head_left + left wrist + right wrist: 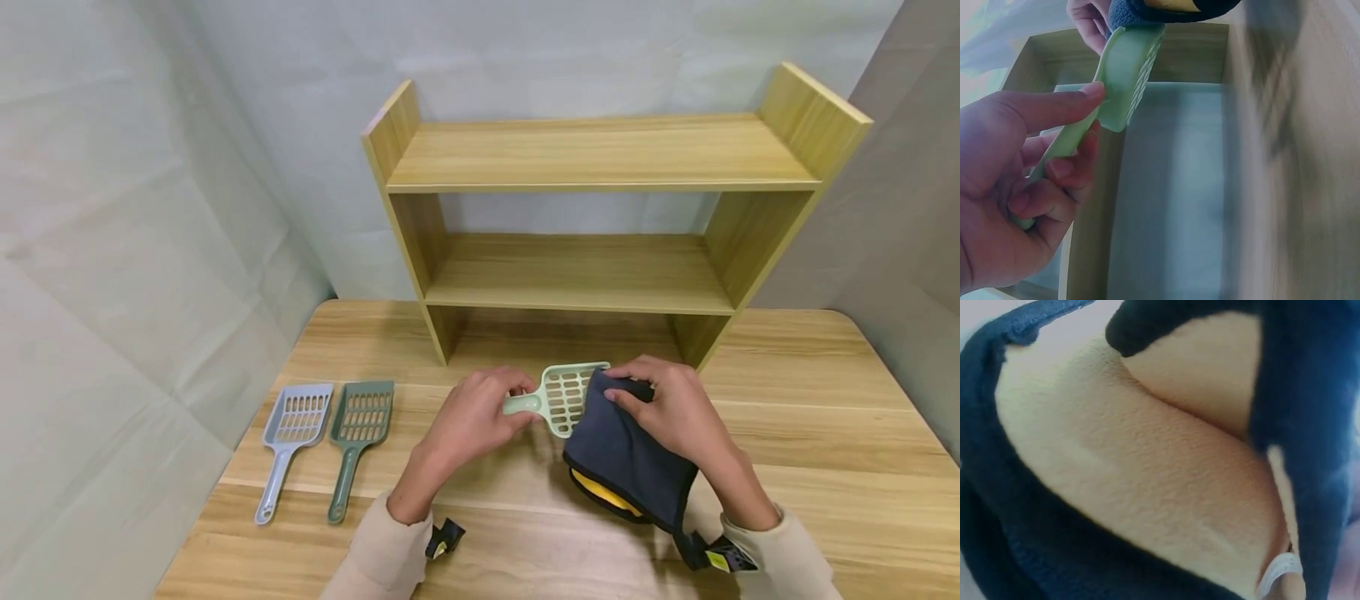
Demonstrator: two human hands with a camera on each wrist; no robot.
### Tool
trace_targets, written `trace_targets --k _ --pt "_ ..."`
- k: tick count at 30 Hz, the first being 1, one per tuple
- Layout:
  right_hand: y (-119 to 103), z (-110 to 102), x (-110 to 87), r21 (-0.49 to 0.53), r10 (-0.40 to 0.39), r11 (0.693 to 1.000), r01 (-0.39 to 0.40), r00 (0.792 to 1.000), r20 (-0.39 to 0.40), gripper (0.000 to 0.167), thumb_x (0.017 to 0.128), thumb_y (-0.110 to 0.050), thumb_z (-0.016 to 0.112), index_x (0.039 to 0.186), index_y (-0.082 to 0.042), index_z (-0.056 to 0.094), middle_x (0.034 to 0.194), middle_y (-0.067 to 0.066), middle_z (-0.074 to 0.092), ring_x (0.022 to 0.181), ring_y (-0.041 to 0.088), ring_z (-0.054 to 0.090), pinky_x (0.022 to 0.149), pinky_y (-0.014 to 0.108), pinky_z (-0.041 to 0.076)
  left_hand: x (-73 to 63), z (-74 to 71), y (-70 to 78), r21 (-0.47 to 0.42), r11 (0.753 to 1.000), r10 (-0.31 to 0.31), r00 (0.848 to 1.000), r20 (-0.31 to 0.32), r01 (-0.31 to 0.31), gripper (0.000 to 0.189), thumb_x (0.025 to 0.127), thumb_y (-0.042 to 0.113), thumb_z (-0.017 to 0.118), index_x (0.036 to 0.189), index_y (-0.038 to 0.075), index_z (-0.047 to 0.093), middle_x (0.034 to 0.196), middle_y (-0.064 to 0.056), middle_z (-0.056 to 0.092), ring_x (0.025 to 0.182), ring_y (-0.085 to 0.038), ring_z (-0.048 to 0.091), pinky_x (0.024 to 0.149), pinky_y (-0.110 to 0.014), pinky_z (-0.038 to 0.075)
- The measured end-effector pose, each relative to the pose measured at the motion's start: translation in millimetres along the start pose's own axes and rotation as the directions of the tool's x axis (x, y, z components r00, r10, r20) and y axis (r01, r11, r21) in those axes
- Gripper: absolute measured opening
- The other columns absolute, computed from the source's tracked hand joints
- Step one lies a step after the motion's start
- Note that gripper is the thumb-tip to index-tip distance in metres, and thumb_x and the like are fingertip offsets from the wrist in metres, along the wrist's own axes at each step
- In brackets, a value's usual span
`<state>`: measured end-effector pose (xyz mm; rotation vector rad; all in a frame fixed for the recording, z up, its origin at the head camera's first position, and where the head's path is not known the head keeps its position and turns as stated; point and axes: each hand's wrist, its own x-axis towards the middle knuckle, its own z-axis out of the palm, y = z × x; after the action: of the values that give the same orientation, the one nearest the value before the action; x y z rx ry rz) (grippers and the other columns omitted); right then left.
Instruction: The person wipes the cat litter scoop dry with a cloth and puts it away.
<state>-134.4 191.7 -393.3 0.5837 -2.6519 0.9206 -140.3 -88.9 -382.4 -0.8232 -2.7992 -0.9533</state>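
A light green slotted litter scoop (564, 400) is held above the table by my left hand (480, 415), whose thumb and fingers curl round its handle (1066, 140). My right hand (671, 408) pinches a dark navy cloth (626, 450) with a yellow underside, pressed to the scoop's right edge. Part of the scoop's far side is hidden behind the cloth. The cloth hangs folded below the right hand, and its yellow face (1147, 462) with dark edging fills the right wrist view.
Two more slotted scoops, one pale blue-grey (300, 417) and one dark green (363, 417), lie at the table's left. A wooden two-tier shelf (577, 292) stands at the back of the wooden table (825, 467). Pale sheets hang behind it.
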Motion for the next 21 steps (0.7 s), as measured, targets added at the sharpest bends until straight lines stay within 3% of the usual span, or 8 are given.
trace_targets --k 5,11,15,18,21 --pt "-2.6 3.1 0.4 0.046 0.044 0.998 -0.046 0.998 0.043 0.026 0.092 -0.009 0.085 0.117 -0.013 0.083 0.113 0.008 0.082 0.100 0.027 0.076 0.079 0.039 0.055 1.0 2.6 -0.9 0.012 1.000 0.014 1.000 -0.008 -0.014 0.024 0.085 0.015 0.093 0.104 0.010 0.079 0.093 0.001 0.076 0.077 -0.010 0.062 0.070 -0.026 0.051" --pt "-7.5 10.2 0.7 0.053 0.043 0.998 -0.046 0.998 0.049 0.026 0.089 -0.013 0.088 0.114 -0.017 0.085 0.112 0.007 0.083 0.091 0.021 0.075 0.076 0.035 0.055 1.5 7.9 0.5 0.021 0.999 0.029 1.000 -0.009 -0.028 0.025 0.084 0.017 0.094 0.104 0.011 0.079 0.095 0.001 0.076 0.079 -0.010 0.063 0.071 -0.025 0.052" --pt "-11.4 14.4 -0.4 0.078 0.058 0.995 -0.064 0.996 0.072 0.025 0.090 -0.015 0.088 0.115 -0.020 0.085 0.115 0.004 0.083 0.097 0.021 0.077 0.079 0.034 0.056 1.7 12.0 2.0 0.040 0.998 0.045 0.999 -0.008 -0.045 0.025 0.084 0.019 0.094 0.103 0.012 0.078 0.094 0.001 0.075 0.079 -0.010 0.064 0.070 -0.024 0.051" --pt "-13.2 16.5 -0.6 0.088 0.063 0.994 -0.071 0.994 0.090 0.025 0.091 -0.016 0.087 0.115 -0.021 0.085 0.117 0.003 0.083 0.089 0.014 0.073 0.077 0.031 0.052 1.5 13.7 3.3 0.046 0.998 0.043 0.999 -0.007 -0.043 0.025 0.084 0.021 0.094 0.103 0.013 0.078 0.093 0.002 0.074 0.078 -0.010 0.065 0.068 -0.025 0.051" --pt "-14.2 17.8 -0.4 0.079 0.058 0.995 -0.065 0.994 0.094 0.025 0.091 -0.016 0.087 0.116 -0.021 0.085 0.118 0.004 0.082 0.069 0.005 0.058 0.072 0.028 0.046 1.7 14.2 3.7 0.046 0.999 0.028 1.000 -0.007 -0.028 0.026 0.085 0.022 0.094 0.103 0.014 0.079 0.093 0.002 0.074 0.079 -0.010 0.065 0.068 -0.026 0.051"
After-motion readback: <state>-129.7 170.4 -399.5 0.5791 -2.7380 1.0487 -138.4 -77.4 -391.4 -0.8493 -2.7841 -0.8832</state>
